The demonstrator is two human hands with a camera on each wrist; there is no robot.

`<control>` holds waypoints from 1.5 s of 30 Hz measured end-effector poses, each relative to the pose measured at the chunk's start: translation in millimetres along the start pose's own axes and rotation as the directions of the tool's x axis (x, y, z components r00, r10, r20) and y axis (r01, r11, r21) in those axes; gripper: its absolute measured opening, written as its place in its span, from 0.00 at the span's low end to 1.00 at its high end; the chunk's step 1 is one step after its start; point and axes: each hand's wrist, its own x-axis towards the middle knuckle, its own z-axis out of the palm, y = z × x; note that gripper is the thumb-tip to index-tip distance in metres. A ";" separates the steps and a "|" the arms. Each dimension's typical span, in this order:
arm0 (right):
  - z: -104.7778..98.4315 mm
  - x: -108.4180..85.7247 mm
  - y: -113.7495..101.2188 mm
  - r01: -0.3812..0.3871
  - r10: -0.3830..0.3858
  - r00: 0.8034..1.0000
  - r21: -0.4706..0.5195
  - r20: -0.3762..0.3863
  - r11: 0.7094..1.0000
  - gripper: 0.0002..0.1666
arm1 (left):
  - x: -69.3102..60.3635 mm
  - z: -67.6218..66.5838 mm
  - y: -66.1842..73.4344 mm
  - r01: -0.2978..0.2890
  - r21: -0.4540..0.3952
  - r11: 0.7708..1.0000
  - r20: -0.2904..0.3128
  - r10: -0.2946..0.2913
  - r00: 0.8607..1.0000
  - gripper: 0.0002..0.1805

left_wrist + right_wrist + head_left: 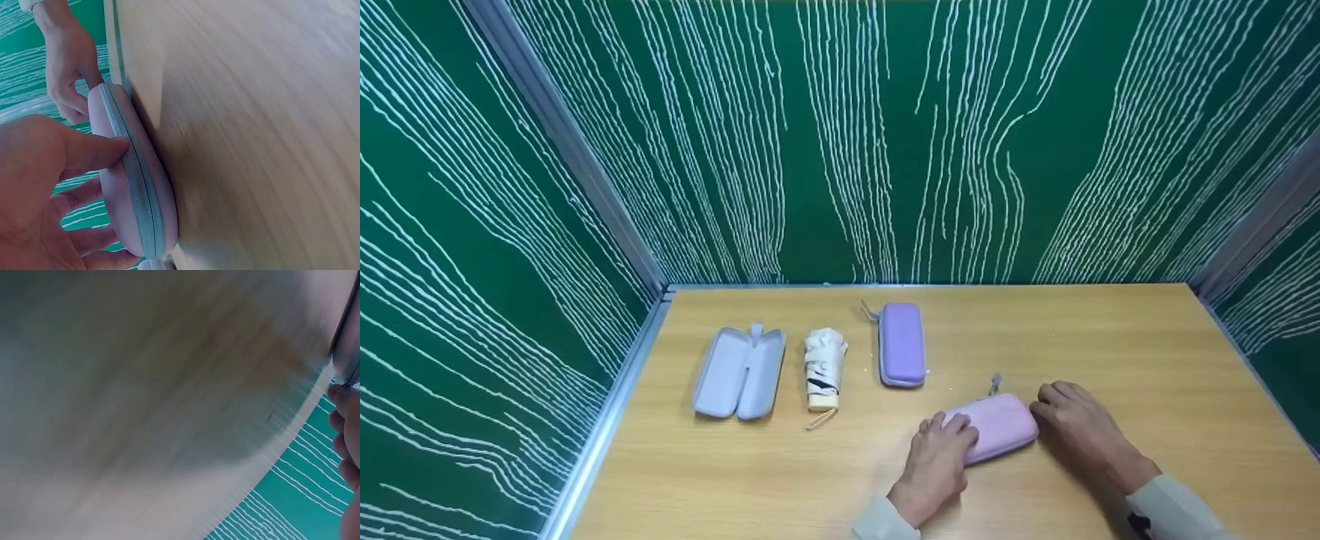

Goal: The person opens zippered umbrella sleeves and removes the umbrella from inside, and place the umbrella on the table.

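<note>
A pink zippered hard case (997, 426) lies closed on the table at front right, a grey strap loop standing up behind it. My left hand (936, 461) holds its left end; in the left wrist view the thumb (107, 151) presses the grey zipper band (140, 194) and the fingers go round the far side. At the opposite end my right hand (1084, 427) has its fingers curled against the zipper. In the right wrist view its fingertips (337, 395) pinch at a small dark zipper pull (346, 386), mostly hidden.
Behind the pink case lies a closed purple case (903, 343) with a strap. Further left are a folded white compact umbrella (825, 364) and an open pale grey-blue case (722, 375). Green walls with white lines (840, 150) border the wooden table (697, 480).
</note>
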 end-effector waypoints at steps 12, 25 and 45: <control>-1.0 -7.0 -5.5 -0.016 0.017 0.998 0.015 -0.055 1.000 0.14 | 0.0 3.1 2.1 0.055 -0.048 0.997 -0.035 -0.056 0.998 0.26; -3.8 -1.6 -14.6 -0.063 0.062 0.997 -0.018 -0.046 0.998 0.13 | 1.4 1.2 10.0 0.126 -0.069 0.990 -0.040 -0.129 0.991 0.25; -0.3 -2.3 -23.4 -0.100 0.096 0.993 -0.066 -0.064 0.993 0.12 | 1.0 6.2 19.8 0.161 -0.004 0.987 -0.100 -0.160 0.982 0.26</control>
